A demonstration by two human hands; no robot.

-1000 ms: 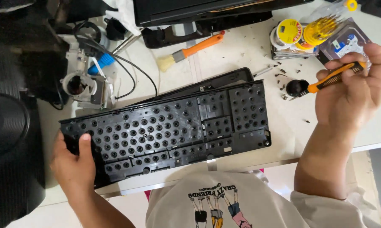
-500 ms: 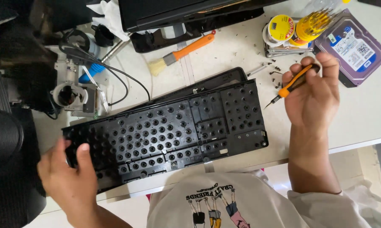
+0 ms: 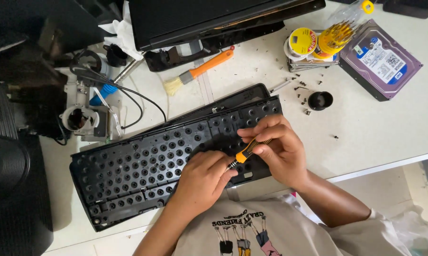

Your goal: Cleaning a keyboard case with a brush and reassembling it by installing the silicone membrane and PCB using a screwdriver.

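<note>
A small screwdriver (image 3: 246, 152) with an orange and black handle is being held at a slant over the right half of a black keyboard frame (image 3: 142, 166), which is lying face down and tilted along the near edge of a white table (image 3: 380, 128), its rows of round holes showing. The right hand (image 3: 275, 149) is curling closed around the screwdriver's handle, fingers pinching it from above, while the left hand (image 3: 202, 180) is resting on the frame just beside the tip, its fingers bent narrow and touching the thin metal shaft. Small dark screws (image 3: 303, 95) are lying scattered on the table beyond the frame's far right corner, near a little black cup (image 3: 320, 100). Farther back, a brush (image 3: 197, 72) with an orange handle is lying at an angle, and a yellow spool (image 3: 303, 41) is sitting beside a purple hard drive (image 3: 380, 59). At the far left, cables and a blue-handled tool (image 3: 102, 94) are crowding the table's edge.
</note>
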